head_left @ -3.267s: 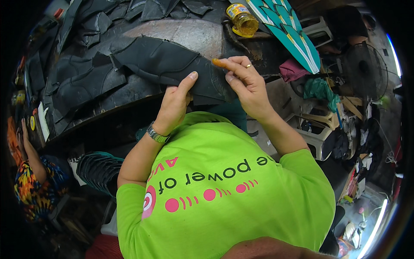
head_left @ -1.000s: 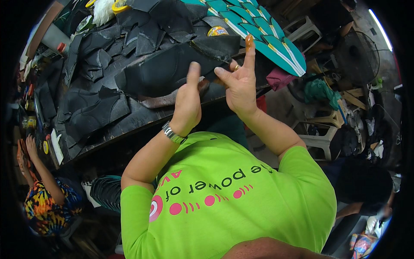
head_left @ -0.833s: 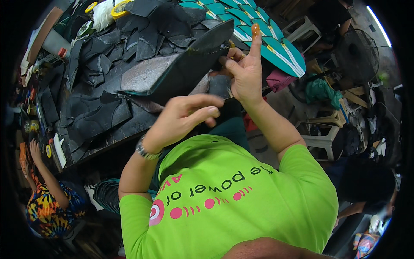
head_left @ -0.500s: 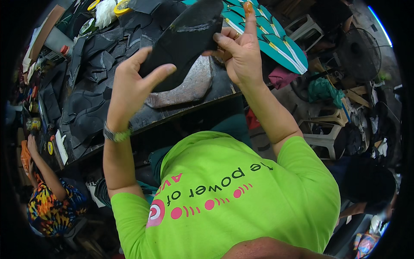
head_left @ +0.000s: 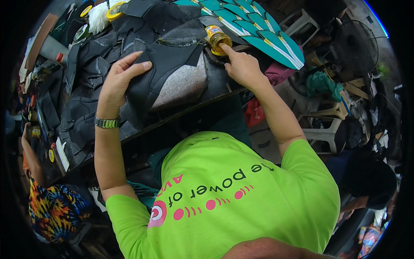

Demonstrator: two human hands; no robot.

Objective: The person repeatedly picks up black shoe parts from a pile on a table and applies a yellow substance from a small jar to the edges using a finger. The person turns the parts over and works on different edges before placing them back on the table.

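Note:
My left hand (head_left: 118,77) pinches the edge of a black shoe upper (head_left: 166,60) between thumb and fingers. The upper lies partly over a grey stone slab (head_left: 183,86), with a rough greyish strip along its far edge. My right hand (head_left: 243,67) reaches past the slab with its index finger stretched into the mouth of a small glass jar (head_left: 214,34); its other fingers are loosely bent and hold nothing. Yellow-brown, sticky-looking stuff coats the jar, which leans toward me. More black shoe uppers (head_left: 84,105) lie heaped left of my left hand.
Green insole-shaped pieces with white and yellow strips (head_left: 274,41) overlap at the table's far right. Yellow-rimmed lids (head_left: 115,11) lie at the back left. A fan (head_left: 355,47) and plastic stools (head_left: 321,129) stand to the right. A person in a colourful shirt (head_left: 56,211) is at left.
The black upper has come down from mid-air onto the slab, still in my left hand. My right hand has let go of it, and its index finger has moved down into the jar.

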